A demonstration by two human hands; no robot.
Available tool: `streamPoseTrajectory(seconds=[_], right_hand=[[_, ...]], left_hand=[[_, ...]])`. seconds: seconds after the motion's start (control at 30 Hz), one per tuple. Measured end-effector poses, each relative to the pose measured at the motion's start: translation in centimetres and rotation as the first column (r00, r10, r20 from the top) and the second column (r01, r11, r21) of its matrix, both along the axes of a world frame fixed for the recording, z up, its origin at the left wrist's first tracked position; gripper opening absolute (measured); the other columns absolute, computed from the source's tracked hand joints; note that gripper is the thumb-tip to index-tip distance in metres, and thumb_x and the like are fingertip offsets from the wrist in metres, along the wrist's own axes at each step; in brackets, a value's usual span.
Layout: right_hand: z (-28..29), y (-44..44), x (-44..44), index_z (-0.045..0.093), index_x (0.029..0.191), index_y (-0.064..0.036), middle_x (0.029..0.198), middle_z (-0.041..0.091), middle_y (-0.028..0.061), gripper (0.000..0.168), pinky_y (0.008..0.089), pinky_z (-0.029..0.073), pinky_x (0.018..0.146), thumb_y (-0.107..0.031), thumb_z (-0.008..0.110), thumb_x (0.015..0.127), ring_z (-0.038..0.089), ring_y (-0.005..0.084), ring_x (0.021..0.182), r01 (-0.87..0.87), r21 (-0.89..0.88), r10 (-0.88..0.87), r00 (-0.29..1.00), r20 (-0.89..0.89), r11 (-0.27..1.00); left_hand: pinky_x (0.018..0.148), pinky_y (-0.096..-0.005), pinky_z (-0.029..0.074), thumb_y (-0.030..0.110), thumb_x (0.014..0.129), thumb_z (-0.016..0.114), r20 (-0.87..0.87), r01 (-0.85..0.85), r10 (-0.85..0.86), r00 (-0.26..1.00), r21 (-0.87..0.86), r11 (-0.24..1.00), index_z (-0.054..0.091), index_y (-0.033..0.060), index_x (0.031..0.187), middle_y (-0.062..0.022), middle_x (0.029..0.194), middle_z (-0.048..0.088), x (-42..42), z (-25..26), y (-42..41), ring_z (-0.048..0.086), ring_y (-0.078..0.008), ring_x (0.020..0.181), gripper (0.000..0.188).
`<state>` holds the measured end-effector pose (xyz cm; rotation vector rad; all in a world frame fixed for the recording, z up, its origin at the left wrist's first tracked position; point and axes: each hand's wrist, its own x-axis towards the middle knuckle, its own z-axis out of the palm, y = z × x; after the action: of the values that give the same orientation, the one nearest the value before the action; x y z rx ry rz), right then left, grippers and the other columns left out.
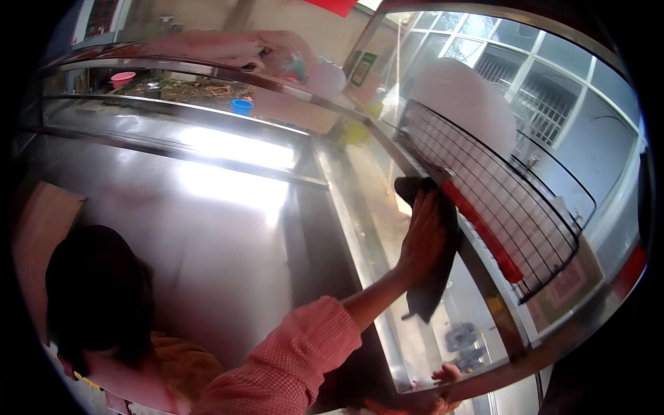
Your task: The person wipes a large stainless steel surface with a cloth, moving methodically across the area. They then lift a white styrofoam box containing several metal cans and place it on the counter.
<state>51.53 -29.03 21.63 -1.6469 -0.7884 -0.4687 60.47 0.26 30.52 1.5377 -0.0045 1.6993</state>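
Observation:
My left hand (426, 236), at the end of a red checked sleeve, presses a dark cloth (441, 259) against the metal rail (474, 264) of a stainless-steel frame. Its fingers lie spread over the cloth, part of which hangs down below the hand. At the lower right, a partly hidden hand, seemingly my right hand (447, 373), has fingers above and below the frame's bottom rail (487, 381). Just beyond the cloth, a black wire rack (498, 192) leans along the frame, with a red strip (482, 231) at its base.
A person's dark-haired head (98, 290) is close by on the left, over a broad steel surface (223, 249). Behind that person stands a brown board (46, 223). Past the frame are a blue bucket (241, 107), a pink basin (123, 79) and a large whitish rounded thing (461, 104).

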Motion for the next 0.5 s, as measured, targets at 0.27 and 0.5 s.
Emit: streamPoseTrajectory(seconds=[0.27,0.5], right_hand=[[-2.9,-3.1,5.6,0.013,0.14,0.0,0.111,0.052,0.0204,0.108,0.0329,0.051,0.071,-0.066,0.062,0.07,0.059,0.0236,0.082,-0.101,-0.008,0.101,0.992,0.079,0.995],[0.5,0.1,1.0,0.016,0.138,0.001,0.111,0.052,0.0202,0.104,0.0337,0.05,0.072,-0.066,0.06,0.072,0.058,0.024,0.083,0.161,-0.057,-0.161,0.987,-0.007,0.985]], left_hand=[[0.102,-0.0319,0.031,0.025,0.093,0.045,0.107,0.518,-0.539,0.835,-0.48,0.708,0.03,0.005,0.138,-0.0153,0.125,0.048,2.9,0.7,12.1,0.043,-0.0254,0.121,0.051],[0.08,-0.0316,0.046,0.037,0.092,0.048,0.514,0.6,-0.336,0.789,-0.528,0.601,0.046,0.0105,0.12,-0.0091,0.101,0.056,-5.9,-3.2,24.8,0.055,-0.0193,0.094,0.038]])
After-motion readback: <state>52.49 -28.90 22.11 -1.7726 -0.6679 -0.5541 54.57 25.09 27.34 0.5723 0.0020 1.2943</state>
